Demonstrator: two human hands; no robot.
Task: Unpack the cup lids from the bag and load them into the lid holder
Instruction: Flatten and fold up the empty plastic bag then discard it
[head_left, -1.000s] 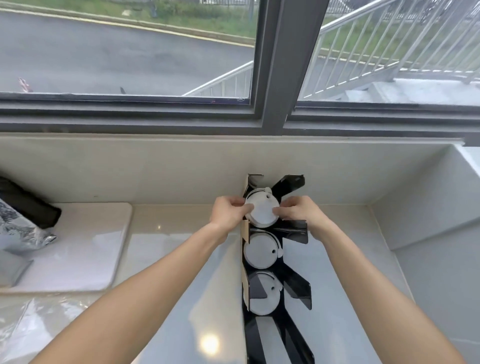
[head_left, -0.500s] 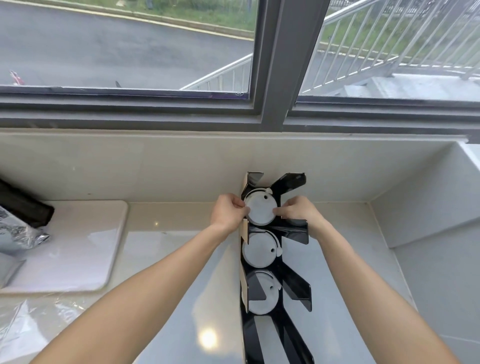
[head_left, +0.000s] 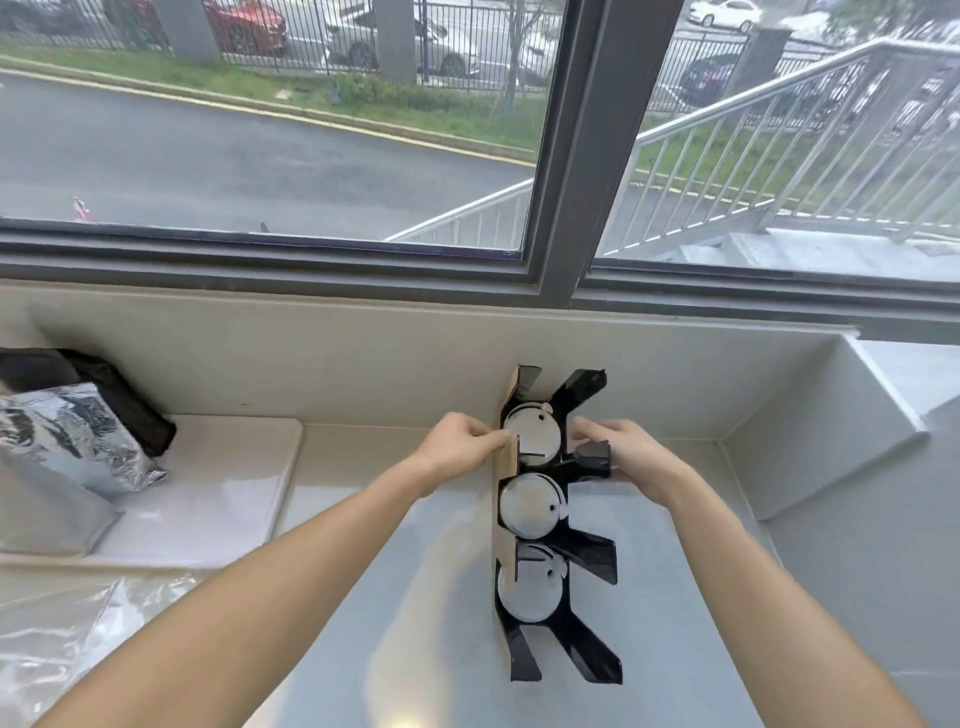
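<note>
- Head view: I see both bare arms reaching forward over the pale counter (head_left: 363, 597) toward the black lid holder (head_left: 587, 556), which stands at about 1 o'clock from the frame centre, running away from me toward the window wall.
- My left hand (head_left: 457, 449) sits at the holder's left edge, fingers curled, fingertips pinched against the rim of the top lid (head_left: 532, 439).
- My right hand (head_left: 631, 454) is on the holder's right side, fingers wrapped around one of its black fins; I cannot tell if they also touch the lid.
- That top lid, white and round, rests in the farthest slot, face toward me.
- Second lid (head_left: 530, 504) fills the slot just below it, at 6 o'clock of the first.
- Third lid (head_left: 530, 587) sits in the next slot nearer me, partly hidden by a tan cardboard strip along the holder's left side.
- Clear plastic bag (head_left: 57, 634) lies crumpled at 8 o'clock, well apart from the holder.
- Silver foil pouch (head_left: 67, 441) leans at 9 o'clock on a white mat (head_left: 218, 499), with a black item behind it.
</note>
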